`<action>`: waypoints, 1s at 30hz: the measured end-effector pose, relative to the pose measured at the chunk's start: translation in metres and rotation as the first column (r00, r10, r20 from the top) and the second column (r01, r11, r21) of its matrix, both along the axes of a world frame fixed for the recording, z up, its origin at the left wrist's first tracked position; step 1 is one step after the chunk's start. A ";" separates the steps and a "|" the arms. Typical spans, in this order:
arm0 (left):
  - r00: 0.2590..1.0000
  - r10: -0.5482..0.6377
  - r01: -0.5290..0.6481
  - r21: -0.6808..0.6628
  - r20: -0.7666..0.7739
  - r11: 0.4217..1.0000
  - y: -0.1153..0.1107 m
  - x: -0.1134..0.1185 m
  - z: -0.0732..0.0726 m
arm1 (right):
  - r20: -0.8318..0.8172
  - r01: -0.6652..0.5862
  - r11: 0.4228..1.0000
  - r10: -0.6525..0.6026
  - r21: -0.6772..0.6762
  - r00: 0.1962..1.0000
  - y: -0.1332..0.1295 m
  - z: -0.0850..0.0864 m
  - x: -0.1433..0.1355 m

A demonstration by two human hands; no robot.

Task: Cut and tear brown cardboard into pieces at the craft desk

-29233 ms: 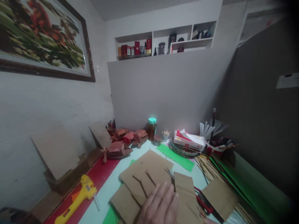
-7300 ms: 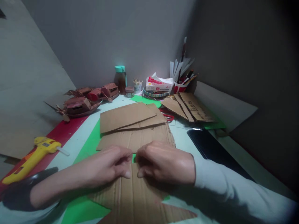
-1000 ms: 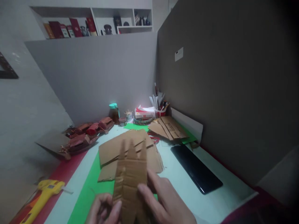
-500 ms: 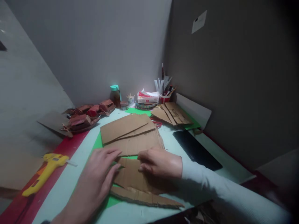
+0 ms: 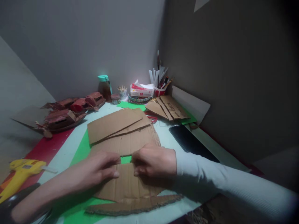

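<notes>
A piece of brown cardboard [image 5: 127, 183] with a long curved strip [image 5: 137, 206] along its near side lies low in the centre. My left hand [image 5: 100, 166] pinches its far edge at the left, thumb on top. At the right of the same edge, my right hand [image 5: 151, 160] grips it with curled fingers. A narrow gap between the hands shows the green sheet [image 5: 80, 154] beneath. Just beyond them lies a stack of flat cardboard pieces [image 5: 114, 124].
A yellow glue gun [image 5: 23, 171] rests at the left, reddish model boats [image 5: 62, 118] behind it. Farther back stand a bottle [image 5: 105, 88], a tissue box [image 5: 142, 90] and a pen cup [image 5: 160, 91]. A black flat object [image 5: 191, 143] lies at the right.
My left hand has come onto the cardboard's far edge and now grips it. The cardboard and its strip have turned and shifted left. The view has moved a little.
</notes>
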State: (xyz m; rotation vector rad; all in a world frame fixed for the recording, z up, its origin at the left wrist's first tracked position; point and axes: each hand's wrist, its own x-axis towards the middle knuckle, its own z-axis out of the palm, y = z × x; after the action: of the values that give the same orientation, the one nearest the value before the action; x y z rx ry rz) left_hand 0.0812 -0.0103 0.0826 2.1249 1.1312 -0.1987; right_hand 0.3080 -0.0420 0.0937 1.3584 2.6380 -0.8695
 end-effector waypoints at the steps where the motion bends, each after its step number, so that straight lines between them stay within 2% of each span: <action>1: 1.000 -0.012 0.012 -0.015 0.005 1.000 0.000 0.001 0.000 | 0.003 -0.003 1.000 0.003 -0.004 1.000 0.001 0.001 -0.001; 4: 0.998 -0.062 0.062 -0.034 0.014 0.997 -0.002 0.006 -0.002 | 0.015 -0.005 1.000 0.005 -0.013 1.000 0.002 0.001 -0.006; 10: 0.996 -0.084 0.084 -0.003 -0.005 0.996 -0.002 0.013 -0.001 | 0.043 0.038 0.999 -0.038 0.001 0.998 0.000 0.000 -0.012; 15: 0.989 -0.147 0.146 0.073 0.011 0.987 0.000 0.020 0.001 | 0.044 0.072 0.996 -0.074 0.045 0.996 -0.002 -0.002 -0.013; 21: 0.987 -0.146 0.134 0.158 0.064 0.978 -0.010 0.022 -0.005 | -0.020 0.058 0.978 -0.055 0.198 0.998 -0.012 -0.016 -0.012; 25: 0.986 -0.134 0.108 0.232 0.099 0.967 -0.022 0.021 -0.007 | -0.058 0.040 0.943 -0.022 0.331 0.998 -0.021 -0.025 -0.013; 30: 0.987 -0.146 0.122 0.293 0.062 0.948 -0.033 0.017 -0.011 | -0.087 -0.025 0.893 0.071 0.449 0.994 -0.027 -0.034 -0.013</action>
State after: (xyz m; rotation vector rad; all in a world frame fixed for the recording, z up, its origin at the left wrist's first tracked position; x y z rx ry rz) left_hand 0.0983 -0.0431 0.0719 2.4467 1.0174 -0.0056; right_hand 0.2946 -0.0693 0.0597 1.3461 3.0690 -0.3342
